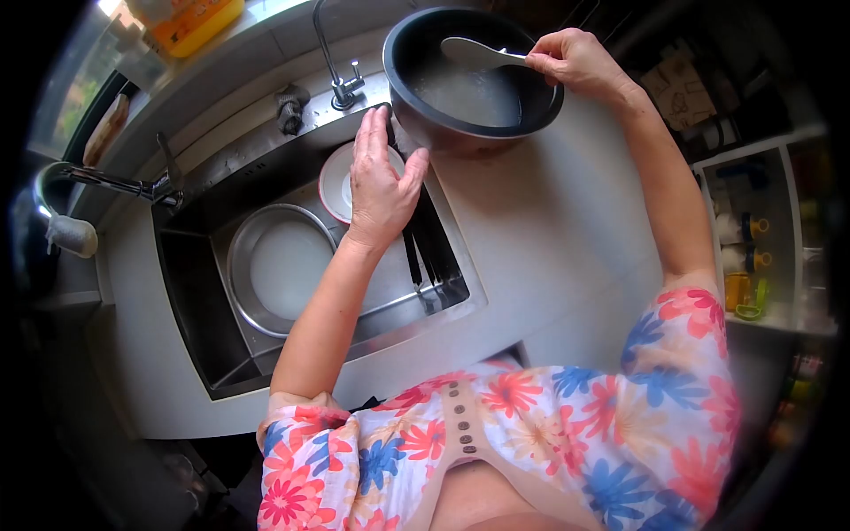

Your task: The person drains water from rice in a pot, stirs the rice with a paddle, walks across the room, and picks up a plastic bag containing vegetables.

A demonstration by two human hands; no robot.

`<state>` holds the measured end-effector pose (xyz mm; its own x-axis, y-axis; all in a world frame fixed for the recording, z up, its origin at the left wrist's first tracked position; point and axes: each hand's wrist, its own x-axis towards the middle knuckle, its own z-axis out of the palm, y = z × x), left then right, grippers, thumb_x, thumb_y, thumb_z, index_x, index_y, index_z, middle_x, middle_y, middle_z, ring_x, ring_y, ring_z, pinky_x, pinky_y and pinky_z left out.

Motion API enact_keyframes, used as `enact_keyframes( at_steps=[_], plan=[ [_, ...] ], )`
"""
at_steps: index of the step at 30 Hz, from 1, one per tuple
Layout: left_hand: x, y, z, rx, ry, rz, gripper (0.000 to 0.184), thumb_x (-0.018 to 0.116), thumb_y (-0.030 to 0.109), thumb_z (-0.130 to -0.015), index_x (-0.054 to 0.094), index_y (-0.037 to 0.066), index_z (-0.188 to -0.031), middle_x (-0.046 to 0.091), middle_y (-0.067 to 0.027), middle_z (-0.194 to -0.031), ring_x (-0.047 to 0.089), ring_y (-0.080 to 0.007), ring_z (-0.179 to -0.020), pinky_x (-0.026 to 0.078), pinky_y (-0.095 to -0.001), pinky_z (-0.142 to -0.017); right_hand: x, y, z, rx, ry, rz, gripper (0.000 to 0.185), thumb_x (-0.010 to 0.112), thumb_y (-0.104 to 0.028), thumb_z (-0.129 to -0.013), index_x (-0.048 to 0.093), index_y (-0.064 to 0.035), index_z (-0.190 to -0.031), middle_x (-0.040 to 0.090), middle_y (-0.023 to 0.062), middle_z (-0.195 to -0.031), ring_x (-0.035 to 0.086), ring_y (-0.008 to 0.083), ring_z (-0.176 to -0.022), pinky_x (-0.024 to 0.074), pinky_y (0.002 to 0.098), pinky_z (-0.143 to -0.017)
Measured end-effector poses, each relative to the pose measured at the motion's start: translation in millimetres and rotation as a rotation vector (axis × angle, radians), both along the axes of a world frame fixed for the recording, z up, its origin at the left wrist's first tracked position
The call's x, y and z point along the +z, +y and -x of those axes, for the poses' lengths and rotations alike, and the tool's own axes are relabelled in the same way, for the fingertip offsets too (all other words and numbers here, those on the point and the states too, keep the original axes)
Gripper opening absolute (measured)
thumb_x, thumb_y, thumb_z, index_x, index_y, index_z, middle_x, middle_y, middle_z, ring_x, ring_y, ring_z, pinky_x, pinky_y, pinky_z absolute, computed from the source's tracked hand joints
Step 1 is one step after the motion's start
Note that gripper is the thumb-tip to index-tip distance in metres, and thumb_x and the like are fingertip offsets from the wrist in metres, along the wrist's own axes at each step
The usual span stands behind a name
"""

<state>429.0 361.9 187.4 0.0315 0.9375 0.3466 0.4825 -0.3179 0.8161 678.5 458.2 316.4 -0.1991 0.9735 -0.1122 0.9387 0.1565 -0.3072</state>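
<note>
My right hand (586, 64) is closed around the handle of a pale rice paddle (474, 53). The paddle's broad end reaches inside a large dark pot (522, 130), over cloudy whitish liquid (469, 96). That pot sits on the counter beside the sink, close to its back right corner. Over the sink, my left hand (382, 181) is open and holds nothing, its fingers stretched out and its thumb spread towards the pot. Whether it touches the pot's side I cannot tell. Below it, a white bowl with a red rim (335, 184) is partly hidden by the hand.
A metal basin (237, 265) of cloudy liquid stands in the sink (197, 305), near dark chopstick-like sticks (413, 258). A large faucet (115, 183) and a slim tap (343, 88) rise behind. A grey cloth (291, 108) lies there. Shelves (753, 239) stand at right.
</note>
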Motion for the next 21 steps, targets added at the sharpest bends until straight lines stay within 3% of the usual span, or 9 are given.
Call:
enact_keyframes(
  at_steps=[1, 3, 5, 8, 11, 15, 18, 21],
  plan=[
    [2, 4, -1, -0.003, -0.085, 0.067, 0.069, 0.065, 0.025, -0.077, 0.035, -0.008, -0.13, 0.043, -0.0276, -0.129, 0.042, -0.0386, -0.121, 0.035, -0.0382, -0.1, 0, -1, -3, -0.013, 0.043, -0.015, 0.021, 0.063, -0.023, -0.082, 0.069, -0.0034, -0.082, 0.063, 0.0111, -0.066, 0.06, 0.0184, -0.059, 0.0491, 0.0307, -0.061],
    [6, 13, -2, -0.01, -0.254, 0.199, 0.07, 0.063, 0.03, -0.08, 0.034, -0.008, -0.131, 0.042, -0.0277, -0.13, 0.042, -0.0376, -0.122, 0.034, -0.0373, -0.101, -10, 0, -7, 0.005, -0.141, 0.0, 0.02, 0.064, -0.022, -0.082, 0.068, -0.0018, -0.084, 0.062, 0.0069, -0.064, 0.057, 0.0129, -0.055, 0.0474, 0.0264, -0.057],
    [-1, 23, -5, -0.005, -0.321, 0.309, 0.075, 0.06, 0.037, -0.082, 0.031, -0.008, -0.134, 0.043, -0.0263, -0.13, 0.043, -0.0352, -0.122, 0.034, -0.0366, -0.101, 2, -11, -5, -0.041, 0.161, -0.025, 0.02, 0.065, -0.022, -0.081, 0.068, -0.0023, -0.085, 0.061, 0.0038, -0.064, 0.056, 0.0099, -0.055, 0.046, 0.0248, -0.055],
    [-6, 39, -11, 0.009, -0.46, 0.379, 0.077, 0.06, 0.043, -0.08, 0.032, -0.005, -0.134, 0.046, -0.0235, -0.128, 0.045, -0.0331, -0.119, 0.035, -0.0365, -0.1, -5, -17, -13, -0.103, 0.314, 0.042, 0.026, 0.069, -0.025, -0.079, 0.066, -0.003, -0.092, 0.06, 0.001, -0.066, 0.053, 0.0068, -0.058, 0.0422, 0.0214, -0.053],
    [10, 39, -13, -0.082, -0.548, 0.558, 0.072, 0.061, 0.043, -0.077, 0.039, -0.002, -0.129, 0.05, -0.0221, -0.123, 0.047, -0.0315, -0.117, 0.035, -0.0363, -0.098, -8, -31, -16, -0.147, 0.385, -0.024, 0.022, 0.068, -0.023, -0.079, 0.065, -0.0041, -0.088, 0.055, -0.0014, -0.065, 0.048, 0.0055, -0.059, 0.0401, 0.0213, -0.055],
    [12, 45, -8, -0.084, -0.625, 0.565, 0.061, 0.063, 0.035, -0.074, 0.044, 0.0, -0.12, 0.057, -0.0152, -0.11, 0.055, -0.0231, -0.099, 0.045, -0.0322, -0.083, -24, -29, -27, -0.153, 0.36, -0.061, 0.018, 0.065, -0.022, -0.082, 0.062, -0.0041, -0.083, 0.051, -0.0034, -0.063, 0.045, 0.0052, -0.056, 0.0399, 0.0212, -0.053],
    [6, 49, -8, -0.12, -0.647, 0.571, 0.056, 0.065, 0.04, -0.077, 0.046, 0.011, -0.12, 0.054, -0.0086, -0.111, 0.053, -0.0223, -0.102, 0.046, -0.0443, -0.073, -31, -30, -27, -0.242, 0.414, -0.105, 0.024, 0.064, -0.026, -0.083, 0.059, -0.0038, -0.079, 0.051, -0.0022, -0.06, 0.047, 0.0068, -0.051, 0.0416, 0.0227, -0.049],
    [9, 52, -9, -0.079, -0.734, 0.558, 0.056, 0.065, 0.027, -0.071, 0.045, 0.001, -0.117, 0.058, -0.0095, -0.098, 0.054, -0.0154, -0.083, 0.046, -0.0271, -0.067, -36, -27, -23, -0.257, 0.338, -0.125, 0.028, 0.065, -0.029, -0.083, 0.056, -0.0041, -0.074, 0.051, -0.0008, -0.059, 0.049, 0.0083, -0.047, 0.0424, 0.0235, -0.045]
  ],
)
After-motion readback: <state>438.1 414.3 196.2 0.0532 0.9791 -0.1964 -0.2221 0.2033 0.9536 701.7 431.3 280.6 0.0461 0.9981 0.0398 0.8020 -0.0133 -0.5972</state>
